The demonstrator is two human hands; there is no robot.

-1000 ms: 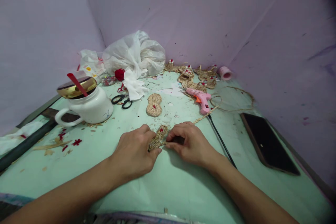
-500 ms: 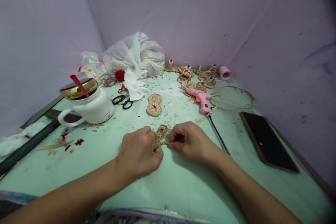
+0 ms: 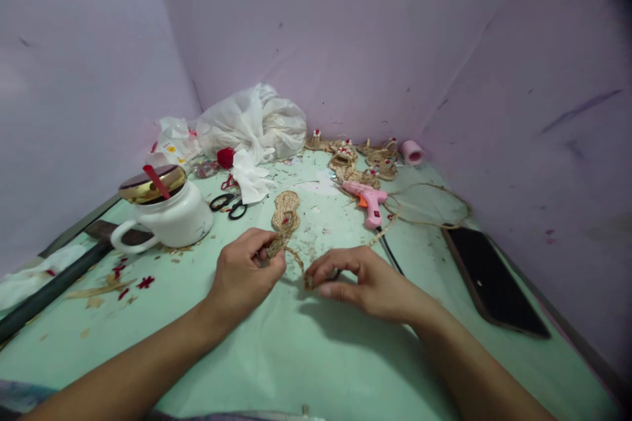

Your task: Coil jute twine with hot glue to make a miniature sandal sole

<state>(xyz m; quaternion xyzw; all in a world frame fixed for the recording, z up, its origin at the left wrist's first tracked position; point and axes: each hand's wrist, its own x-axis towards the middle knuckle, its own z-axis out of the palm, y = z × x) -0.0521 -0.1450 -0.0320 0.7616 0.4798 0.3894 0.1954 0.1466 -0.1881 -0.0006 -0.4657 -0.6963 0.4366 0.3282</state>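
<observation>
My left hand [image 3: 244, 273] pinches a small coiled piece of braided straw [image 3: 279, 243] with a red spot at its far end, tilted above the table. From it runs a loose braided straw cord [image 3: 298, 262], curving over to my right hand [image 3: 368, 281]. The fingertips of that hand are closed around the cord's free end, which they partly hide. Just behind the held piece lies a larger figure-eight straw sole [image 3: 286, 201], flat on the table and partly covered by it.
A pink glue gun [image 3: 368, 200] with a black cable lies to the right, near a phone [image 3: 494, 283]. Finished straw slippers [image 3: 345, 161] sit against the wall. To the left are black-handled scissors [image 3: 230, 205], a lidded white mug [image 3: 180, 217] and a hammer [image 3: 64, 289].
The small straw piece has shifted up and left in my left hand, turning over the larger sole. A longer stretch of cord now shows between my hands. The view has tilted slightly.
</observation>
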